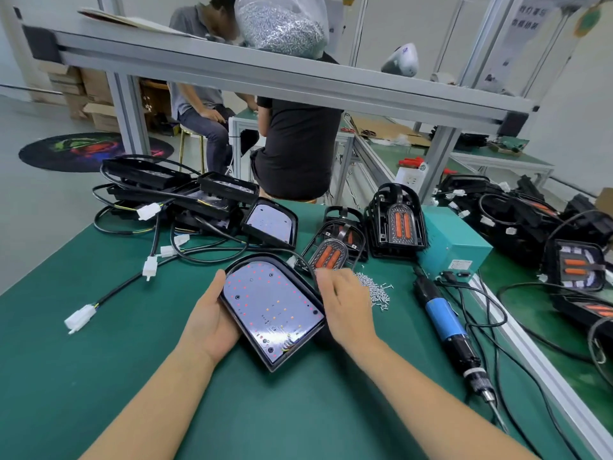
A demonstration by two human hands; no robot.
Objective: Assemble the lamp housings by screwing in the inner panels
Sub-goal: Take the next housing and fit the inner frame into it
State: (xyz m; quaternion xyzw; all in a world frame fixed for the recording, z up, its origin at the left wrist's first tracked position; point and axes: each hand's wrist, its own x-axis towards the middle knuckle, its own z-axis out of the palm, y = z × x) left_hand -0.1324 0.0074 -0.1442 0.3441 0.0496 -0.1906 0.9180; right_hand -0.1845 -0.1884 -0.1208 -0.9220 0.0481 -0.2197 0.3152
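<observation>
Lamp housing (270, 310) with its white LED board facing up lies on the green counter (99, 376), just in front of the person. From the head view, the left hand (207, 322) cups its left edge, thumb over the rim and fingers curled beneath, so it holds the housing. The right hand (345, 303) hovers at the housing's right edge, beside the loose screws (376, 288); its fingers look relaxed and slightly spread, and I cannot see anything held in them. The electric screwdriver (446, 327) lies untouched to the right, well apart from the housing. Inner panels (328, 254) with orange lenses wait just behind.

My judgement: the step in hand is to fetch a panel or screws. To do it well, keep the housing flat and pinned by the left hand, seat the panel squarely over the board's holes, start each screw upright before bringing the driver in, and keep the cable clear of the rim
</observation>
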